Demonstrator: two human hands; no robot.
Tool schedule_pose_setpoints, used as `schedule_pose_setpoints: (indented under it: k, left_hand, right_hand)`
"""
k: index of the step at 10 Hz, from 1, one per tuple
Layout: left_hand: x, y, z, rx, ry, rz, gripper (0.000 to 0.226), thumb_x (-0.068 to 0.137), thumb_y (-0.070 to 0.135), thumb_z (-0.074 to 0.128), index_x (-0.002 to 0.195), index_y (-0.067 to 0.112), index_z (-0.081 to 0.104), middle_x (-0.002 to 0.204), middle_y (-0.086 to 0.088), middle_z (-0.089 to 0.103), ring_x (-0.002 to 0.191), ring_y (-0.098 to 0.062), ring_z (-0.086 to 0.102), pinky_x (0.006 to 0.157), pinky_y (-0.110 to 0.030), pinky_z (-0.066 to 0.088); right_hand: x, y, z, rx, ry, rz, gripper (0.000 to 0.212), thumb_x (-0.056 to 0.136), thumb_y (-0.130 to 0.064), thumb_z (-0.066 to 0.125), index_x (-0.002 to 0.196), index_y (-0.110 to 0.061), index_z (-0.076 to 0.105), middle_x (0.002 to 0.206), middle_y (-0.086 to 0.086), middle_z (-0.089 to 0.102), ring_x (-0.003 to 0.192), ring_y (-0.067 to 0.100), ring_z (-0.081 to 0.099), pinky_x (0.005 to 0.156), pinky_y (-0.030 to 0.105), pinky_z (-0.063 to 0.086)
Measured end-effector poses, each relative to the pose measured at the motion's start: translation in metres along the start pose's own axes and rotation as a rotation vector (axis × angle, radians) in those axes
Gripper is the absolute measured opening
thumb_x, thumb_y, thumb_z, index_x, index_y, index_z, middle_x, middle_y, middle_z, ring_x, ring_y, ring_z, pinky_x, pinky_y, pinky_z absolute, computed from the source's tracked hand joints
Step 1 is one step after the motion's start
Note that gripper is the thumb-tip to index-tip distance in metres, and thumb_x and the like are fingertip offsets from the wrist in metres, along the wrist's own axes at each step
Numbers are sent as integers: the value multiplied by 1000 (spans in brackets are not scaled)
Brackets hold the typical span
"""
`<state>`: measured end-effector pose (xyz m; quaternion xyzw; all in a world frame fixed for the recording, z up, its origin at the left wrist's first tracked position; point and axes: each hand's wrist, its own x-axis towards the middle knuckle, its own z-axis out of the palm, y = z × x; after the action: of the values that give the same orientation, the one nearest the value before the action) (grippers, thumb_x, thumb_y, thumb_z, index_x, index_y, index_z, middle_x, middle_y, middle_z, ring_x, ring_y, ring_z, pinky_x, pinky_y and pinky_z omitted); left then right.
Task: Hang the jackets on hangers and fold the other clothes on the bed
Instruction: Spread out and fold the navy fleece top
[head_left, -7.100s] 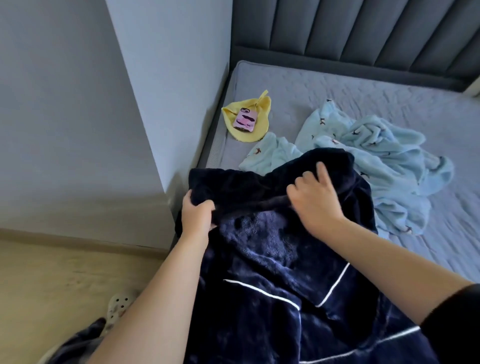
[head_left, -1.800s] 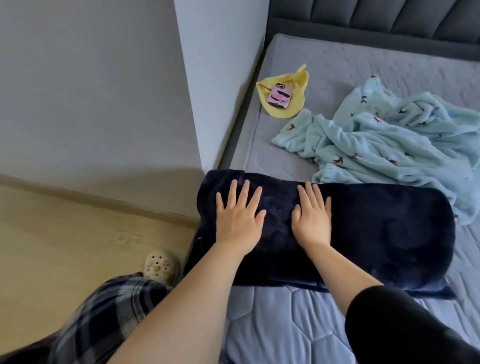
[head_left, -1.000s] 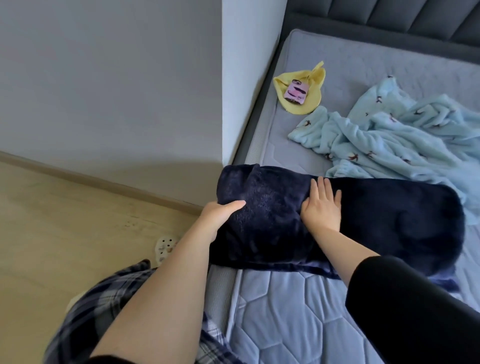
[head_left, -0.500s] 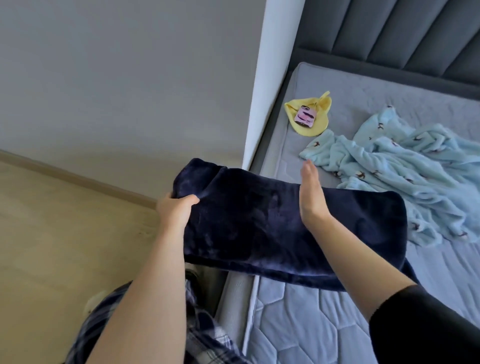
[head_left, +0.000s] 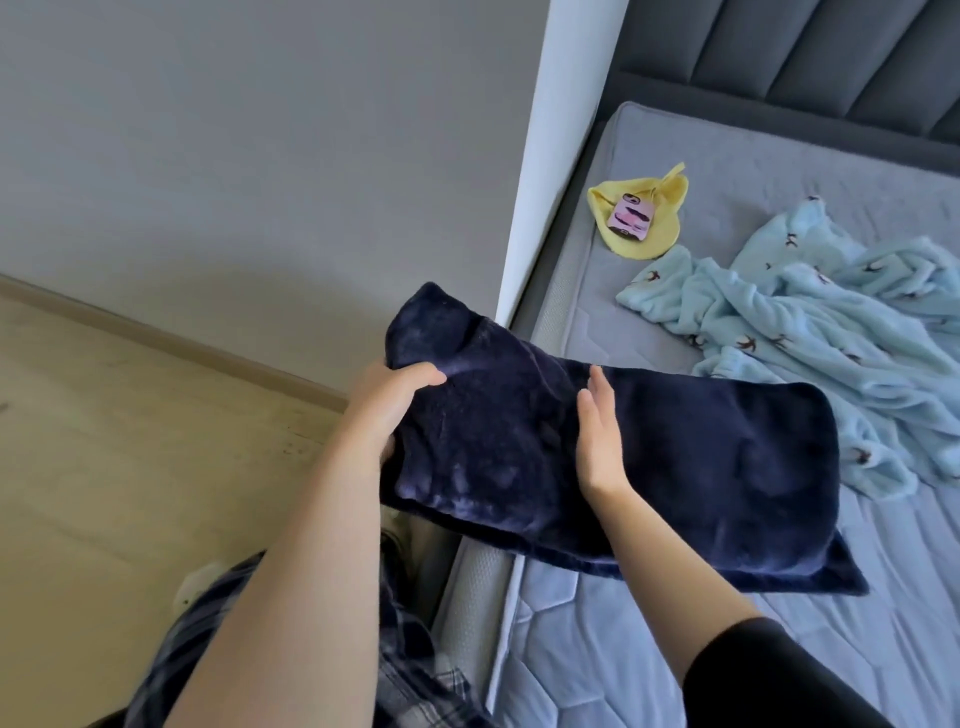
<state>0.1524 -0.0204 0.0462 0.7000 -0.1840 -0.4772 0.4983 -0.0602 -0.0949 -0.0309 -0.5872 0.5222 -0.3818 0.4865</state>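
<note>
Gripping the left end of the folded navy garment (head_left: 701, 467), the left hand (head_left: 389, 400) has its thumb on top and fingers beneath. To its right, the right hand (head_left: 597, 441) stands edge-on with straight fingers at mid-length, while the garment's far end rests on the bed (head_left: 649, 649). The fold should go best if the gripped end comes over those fingers with edges matched. Beyond the fingertips, a crumpled blue garment (head_left: 805, 322) waits.

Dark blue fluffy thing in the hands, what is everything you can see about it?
The dark blue garment looks plush and fuzzy, and it is folded into a long thick band. The left hand grips its left end, which is lifted past the mattress edge. The right hand presses straight fingers against its middle. Its right end lies on the mattress, beside crumpled pale blue clothing.
</note>
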Motion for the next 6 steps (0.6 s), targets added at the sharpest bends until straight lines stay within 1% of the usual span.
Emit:
schedule_pose_setpoints:
  k: [1,2,3,4,5,6]
  left_hand:
    - [-10,-2,20,5,-224,-10,45,56,35,75,98,18,69,89,-3,74,89,-24,69,81,-39,53]
    - [-17,2,39,-44,-321,27,43,61,33,71,100,15,68,89,-5,73,85,-22,70,80,-36,52]
    - [-22,10,56,-155,-454,64,43,66,29,68,104,9,65,86,-8,70,78,-21,68,72,-32,52]
    - [-28,10,76,-311,-591,78,36,77,25,65,108,8,62,85,-7,71,78,-18,70,67,-28,56]
    - [-30,6,98,-490,-788,35,33,87,27,55,113,8,62,103,-11,68,90,-21,69,76,-31,57]
    - [-37,-2,128,-351,-918,-30,39,97,26,42,134,14,46,128,-5,60,111,-19,63,91,-32,53]
  right_hand:
    - [2,10,2,37,-35,68,51,103,-29,35,151,-22,21,155,-6,26,133,2,29,107,19,22]
    - [10,1,9,32,-75,118,47,103,-23,36,149,-15,26,151,7,35,138,21,35,115,37,26]
    - [18,0,-2,93,-178,178,39,105,-20,30,141,-7,38,136,10,51,122,22,53,100,37,47]
    - [12,-24,-34,215,-195,295,30,105,-29,31,106,-17,58,94,-5,66,85,13,65,61,21,54]
    - [7,-39,-88,392,-206,386,31,104,-31,31,89,-24,57,75,-9,68,65,6,66,50,19,51]
    - [12,-43,-140,559,-153,347,50,103,-35,32,83,-16,74,72,-4,71,72,12,68,58,18,54]
